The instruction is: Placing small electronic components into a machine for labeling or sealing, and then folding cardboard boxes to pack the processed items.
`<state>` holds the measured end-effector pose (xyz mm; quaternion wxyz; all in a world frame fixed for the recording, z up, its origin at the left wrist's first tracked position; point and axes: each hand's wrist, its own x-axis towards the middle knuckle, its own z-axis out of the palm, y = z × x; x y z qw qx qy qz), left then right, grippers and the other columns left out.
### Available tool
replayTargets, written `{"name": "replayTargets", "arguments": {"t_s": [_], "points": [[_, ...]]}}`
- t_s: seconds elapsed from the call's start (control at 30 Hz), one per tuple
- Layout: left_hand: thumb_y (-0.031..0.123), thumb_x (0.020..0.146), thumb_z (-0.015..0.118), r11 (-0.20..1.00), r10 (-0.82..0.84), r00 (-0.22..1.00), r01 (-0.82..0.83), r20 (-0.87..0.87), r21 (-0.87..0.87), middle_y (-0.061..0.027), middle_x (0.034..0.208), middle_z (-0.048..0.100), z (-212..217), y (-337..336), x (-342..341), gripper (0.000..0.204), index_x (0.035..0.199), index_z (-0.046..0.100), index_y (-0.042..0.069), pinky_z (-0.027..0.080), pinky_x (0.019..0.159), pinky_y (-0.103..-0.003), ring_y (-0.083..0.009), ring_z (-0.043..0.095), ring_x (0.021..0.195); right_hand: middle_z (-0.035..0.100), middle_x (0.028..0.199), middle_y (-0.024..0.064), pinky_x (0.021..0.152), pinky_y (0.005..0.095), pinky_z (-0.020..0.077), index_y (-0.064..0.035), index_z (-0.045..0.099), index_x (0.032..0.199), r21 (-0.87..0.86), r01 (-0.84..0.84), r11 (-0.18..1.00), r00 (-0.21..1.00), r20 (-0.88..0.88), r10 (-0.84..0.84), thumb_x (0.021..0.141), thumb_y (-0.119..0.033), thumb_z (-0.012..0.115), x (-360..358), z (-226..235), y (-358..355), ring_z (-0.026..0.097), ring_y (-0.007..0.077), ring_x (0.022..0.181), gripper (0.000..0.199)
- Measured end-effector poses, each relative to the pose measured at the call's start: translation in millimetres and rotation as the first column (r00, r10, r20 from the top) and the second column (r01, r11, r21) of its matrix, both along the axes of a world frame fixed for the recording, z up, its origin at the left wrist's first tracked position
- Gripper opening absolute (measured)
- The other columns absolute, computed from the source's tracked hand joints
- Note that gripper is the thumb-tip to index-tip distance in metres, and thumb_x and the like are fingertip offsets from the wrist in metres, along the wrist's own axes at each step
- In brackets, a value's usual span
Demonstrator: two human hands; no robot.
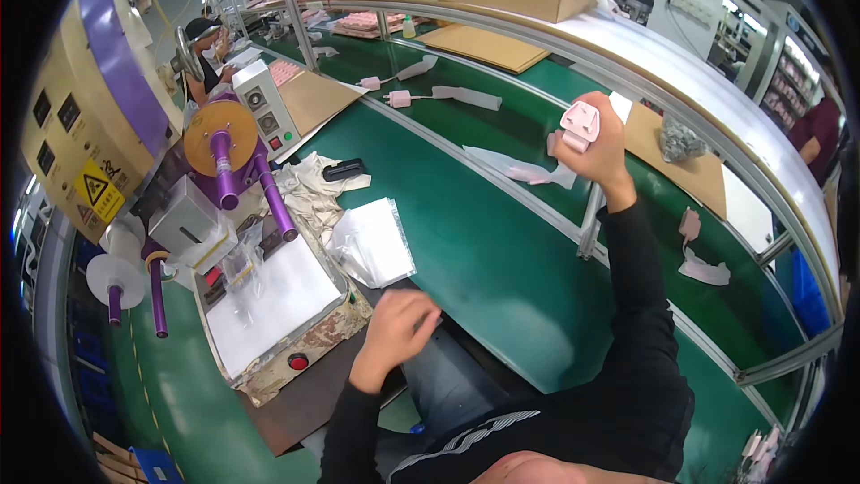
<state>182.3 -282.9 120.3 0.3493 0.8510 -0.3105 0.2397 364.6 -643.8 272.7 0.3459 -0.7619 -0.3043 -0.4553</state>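
Fingers of your right hand (pixel 598 145) clamp a pink plug adapter (pixel 578 125) — you hold it raised above the green conveyor belt (pixel 484 242). Your left hand (pixel 399 327) hangs loosely curled and holds nothing, near the belt's front edge — just beside a stack of clear bags (pixel 372 242) and the sealing machine (pixel 269 305).

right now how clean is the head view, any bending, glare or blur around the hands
Head view: fisheye bends the conveyor rail into an arc, with black corners. Ceiling lights glare at the top left. The right hand holding the pink plug is fairly sharp; the left hand is slightly soft; the far background is hazy.
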Motion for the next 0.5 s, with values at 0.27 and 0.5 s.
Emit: {"name": "replayTargets", "arguments": {"t_s": [0.27, 0.5], "points": [[0.026, 0.082, 0.087, 0.966, 0.124, 0.992, -0.114, 0.026, -0.233, -0.0233, 0.143, 0.055, 21.6, -56.7, 41.2, 0.076, 0.144, 0.050, -0.001, 0.045, 0.110, -0.046, -0.0428, 0.056, 0.130, 0.055, 0.097, 0.0048, 0.061, 0.0280, 0.0445, -0.0066, 0.054, 0.123, 0.602, -0.731, 0.322, 0.325, -0.108, 0.939, 0.077, -0.020, 0.086, -53.7, 35.8, 95.4, 0.053, 0.0149, 0.084, 0.058], [0.014, 0.098, 0.073, 0.473, -0.692, 0.589, -0.067, -0.418, -0.878, -0.0030, 0.115, 0.070, -56.4, -9.1, -20.6, 0.035, 0.129, 0.065, 0.002, 0.050, 0.097, -0.031, -0.0120, 0.065, 0.107, 0.051, 0.123, 0.0123, 0.073, 0.0384, 0.0622, -0.0144, 0.043, 0.150, 0.792, -0.611, -0.018, -0.374, -0.268, 0.888, 0.083, -0.019, 0.083, -80.1, -1.3, 223.8, 0.057, 0.0258, 0.113, 0.078]]}}
